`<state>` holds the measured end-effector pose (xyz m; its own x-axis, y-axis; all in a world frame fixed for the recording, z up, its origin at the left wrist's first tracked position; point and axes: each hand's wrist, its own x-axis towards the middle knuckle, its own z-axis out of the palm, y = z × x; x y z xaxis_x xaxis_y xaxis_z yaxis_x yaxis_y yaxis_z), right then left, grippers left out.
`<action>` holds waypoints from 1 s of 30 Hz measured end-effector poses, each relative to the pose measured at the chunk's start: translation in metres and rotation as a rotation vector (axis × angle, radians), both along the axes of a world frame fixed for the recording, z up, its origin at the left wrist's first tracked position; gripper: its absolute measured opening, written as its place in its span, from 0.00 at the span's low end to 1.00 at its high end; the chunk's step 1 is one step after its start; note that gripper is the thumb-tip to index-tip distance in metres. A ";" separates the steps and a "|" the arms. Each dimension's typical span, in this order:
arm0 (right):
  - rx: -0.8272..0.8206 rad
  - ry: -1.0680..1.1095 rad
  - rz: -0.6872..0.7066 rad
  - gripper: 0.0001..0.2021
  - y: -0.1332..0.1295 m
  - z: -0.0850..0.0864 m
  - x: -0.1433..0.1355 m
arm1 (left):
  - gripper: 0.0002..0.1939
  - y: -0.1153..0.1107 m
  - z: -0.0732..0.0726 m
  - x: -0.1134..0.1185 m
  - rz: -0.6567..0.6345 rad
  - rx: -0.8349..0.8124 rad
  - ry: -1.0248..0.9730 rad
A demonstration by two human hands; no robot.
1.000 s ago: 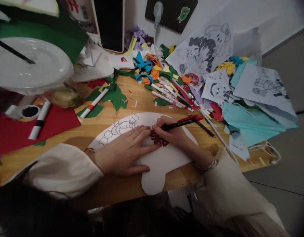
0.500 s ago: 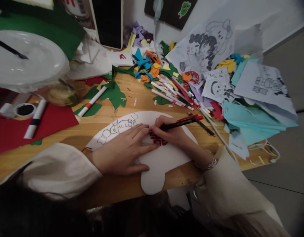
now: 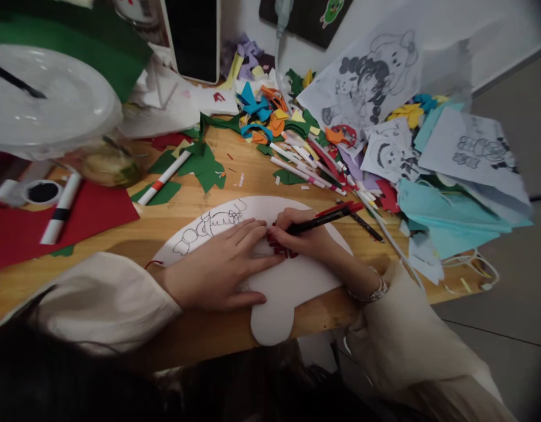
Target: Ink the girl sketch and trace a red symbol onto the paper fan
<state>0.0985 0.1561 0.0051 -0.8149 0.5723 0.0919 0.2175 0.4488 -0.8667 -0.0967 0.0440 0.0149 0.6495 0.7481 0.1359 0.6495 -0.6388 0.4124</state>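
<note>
A white fan-shaped card (image 3: 314, 269) with a rounded tab lies at the table's front edge. Black outlines of a cartoon figure (image 3: 213, 224) run along its upper left, and red lettering (image 3: 281, 249) sits near its middle, partly covered by my hands. My left hand (image 3: 224, 264) rests flat on the card, fingers spread. In my right hand (image 3: 303, 231) is a black pen with a red clip (image 3: 325, 220), held in a writing grip over the red marks. Its tip is hidden by my fingers.
Several white markers (image 3: 296, 167) lie among coloured paper scraps (image 3: 257, 114) behind the card. Printed drawings (image 3: 367, 88) and light-blue paper (image 3: 455, 214) are at the right. A clear plastic lid (image 3: 46, 111), red paper (image 3: 98, 217) and a phone-like device (image 3: 193, 41) occupy the left and back.
The pen and my right hand have shifted very slightly over the red lettering. My left hand stays flat on the card. The whole view has moved a little.
</note>
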 end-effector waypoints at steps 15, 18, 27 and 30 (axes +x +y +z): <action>0.093 0.040 -0.093 0.14 0.005 -0.006 -0.002 | 0.34 0.000 -0.002 0.001 -0.010 0.041 0.037; 0.080 0.027 -0.091 0.13 0.005 -0.005 -0.002 | 0.33 -0.001 -0.002 0.000 -0.021 0.050 0.056; 0.146 0.101 -0.082 0.13 0.005 -0.007 -0.002 | 0.32 0.000 -0.002 -0.001 -0.032 0.090 0.098; 0.190 0.108 -0.087 0.13 0.005 -0.007 -0.002 | 0.32 0.000 -0.001 0.000 -0.030 0.093 0.106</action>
